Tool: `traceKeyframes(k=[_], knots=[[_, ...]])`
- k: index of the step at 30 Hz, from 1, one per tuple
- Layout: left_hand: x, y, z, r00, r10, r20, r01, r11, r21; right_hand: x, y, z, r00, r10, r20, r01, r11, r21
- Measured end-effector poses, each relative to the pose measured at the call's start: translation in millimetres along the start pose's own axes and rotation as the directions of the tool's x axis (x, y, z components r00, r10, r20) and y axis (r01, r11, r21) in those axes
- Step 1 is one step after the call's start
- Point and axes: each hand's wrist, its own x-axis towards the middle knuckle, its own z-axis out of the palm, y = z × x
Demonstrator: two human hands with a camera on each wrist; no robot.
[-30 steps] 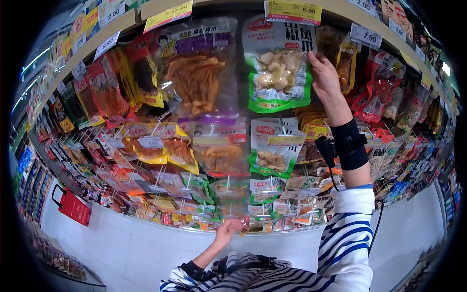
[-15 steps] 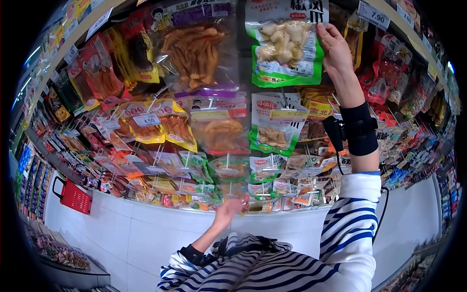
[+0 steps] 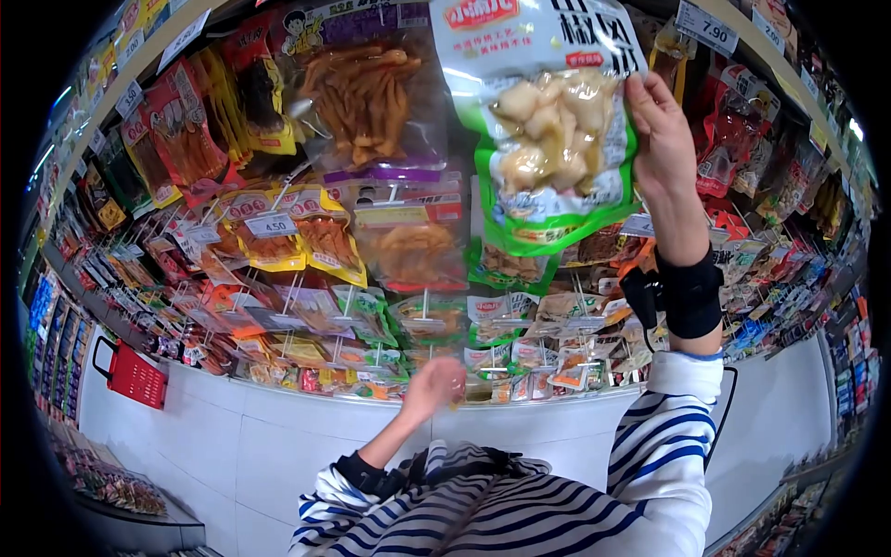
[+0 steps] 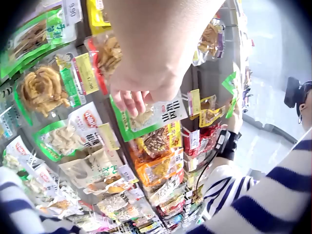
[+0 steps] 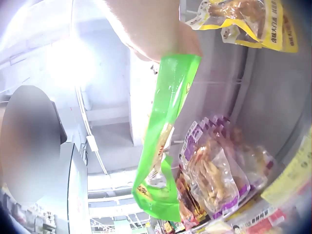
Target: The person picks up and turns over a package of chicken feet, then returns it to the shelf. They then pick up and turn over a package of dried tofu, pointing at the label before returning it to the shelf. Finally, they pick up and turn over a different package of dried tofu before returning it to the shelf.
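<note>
Since the earlier frame, the green-and-white pouch (image 3: 557,139) has come nearer to the head camera and sits lower and tilted, now covering much of the similar hanging pouch (image 3: 513,267) behind it. The right hand (image 3: 666,139) has moved with it, while the left hand (image 3: 433,385) has stayed low in the middle.

The right hand has a narrow pinch on the pouch's right edge, thumb on the printed front. Pale pieces show through the pouch's clear window. In the right wrist view it appears nearly side-on, its green border below the hand.

The left hand's fingers are loosely bent, near the lower hanging packets; the left wrist view shows them in front of a green-edged pouch, and whether they touch it I cannot tell.

Left of the held pouch hangs a purple-edged bag (image 3: 367,102) of brown chicken feet. Farther left and lower are yellow-edged packets (image 3: 334,243) beside a 4.50 price tag (image 3: 270,226). A 7.90 price tag (image 3: 707,28) is at the upper right. A red basket (image 3: 137,374) stands on the pale floor (image 3: 278,441) at left.
</note>
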Motion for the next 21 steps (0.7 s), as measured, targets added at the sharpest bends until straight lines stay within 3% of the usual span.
traceKeyframes(k=[4,7,10,13,21], knots=[[20,71,6,0.969,0.236,-0.066,-0.239,0.970,-0.039,-39,18,-3,0.987,0.069,-0.146,-0.071,0.997,-0.006],[32,119,11,0.940,0.342,-0.021,-0.342,0.938,-0.061,-64,26,-1,0.964,0.098,-0.248,-0.093,0.995,0.031],[43,146,19,0.979,0.202,0.029,-0.180,0.920,-0.349,-79,32,-6,0.948,0.179,-0.262,-0.144,0.979,0.146],[50,165,20,0.975,0.131,0.178,-0.025,0.865,-0.500,-89,33,-6,0.914,0.266,-0.306,-0.214,0.958,0.192],[53,163,36,0.991,0.096,0.094,-0.040,0.876,-0.480,-107,43,-29,0.844,0.355,-0.402,-0.286,0.932,0.223]])
